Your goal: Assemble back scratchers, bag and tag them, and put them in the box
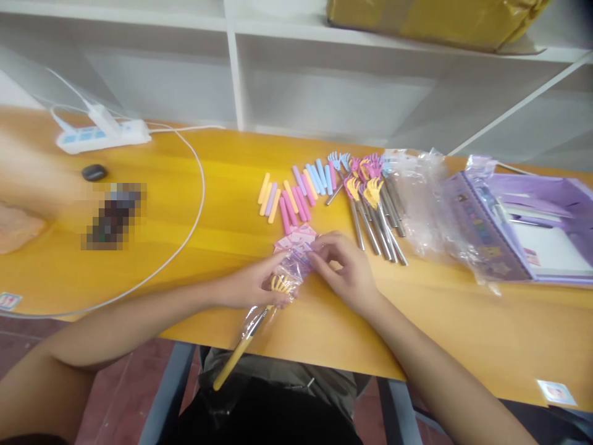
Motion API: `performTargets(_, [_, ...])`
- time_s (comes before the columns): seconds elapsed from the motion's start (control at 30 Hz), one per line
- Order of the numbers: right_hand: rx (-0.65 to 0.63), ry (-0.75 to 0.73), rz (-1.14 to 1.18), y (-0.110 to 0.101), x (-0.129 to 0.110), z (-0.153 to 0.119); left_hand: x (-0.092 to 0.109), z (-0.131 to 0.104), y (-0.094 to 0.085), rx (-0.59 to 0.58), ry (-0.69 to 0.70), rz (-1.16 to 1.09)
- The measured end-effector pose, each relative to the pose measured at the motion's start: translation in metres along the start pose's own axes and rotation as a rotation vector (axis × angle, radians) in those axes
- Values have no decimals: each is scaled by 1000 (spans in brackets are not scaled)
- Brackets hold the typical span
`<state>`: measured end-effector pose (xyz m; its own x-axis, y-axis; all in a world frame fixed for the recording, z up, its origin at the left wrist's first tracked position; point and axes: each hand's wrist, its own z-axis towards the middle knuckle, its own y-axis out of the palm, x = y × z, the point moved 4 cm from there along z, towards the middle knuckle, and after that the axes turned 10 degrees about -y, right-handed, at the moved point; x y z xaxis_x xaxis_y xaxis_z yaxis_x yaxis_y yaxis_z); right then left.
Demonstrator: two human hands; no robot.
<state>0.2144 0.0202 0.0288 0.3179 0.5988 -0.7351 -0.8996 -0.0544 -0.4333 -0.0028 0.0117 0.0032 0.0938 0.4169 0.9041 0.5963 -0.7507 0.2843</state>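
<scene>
Yellow-handled metal scratcher point(237, 360) in clear plastic sleeve point(254, 316) sits between thumb and fingers of the left hand point(254, 283); the right hand point(347, 269), thumb against forefinger, apparently pinches the sleeve's top.

Black top: a plain, dark garment point(259, 411) fills six o'clock, its folds too dark to read.
Lap: grey-brown, creased fabric point(278, 369) shows just above the black, with a short pale strand or mark point(310, 383) toward five o'clock.
Sleeve: a dark edge point(34, 438), possibly a cuff, sits at seven o'clock.
Forearms: bare, slender and smooth.
Hands: left hand point(257, 285) and right hand point(351, 272) bare, fingers slim.
</scene>
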Motion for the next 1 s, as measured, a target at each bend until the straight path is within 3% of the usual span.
performTargets(0.23, [33, -114, -193, -2, -12, 2, 2, 0, -1, 12, -3, -12])
performTargets(1.0, [-8, -190, -215, -2, -17, 4, 0, 1, -3, 26, -24, -45])
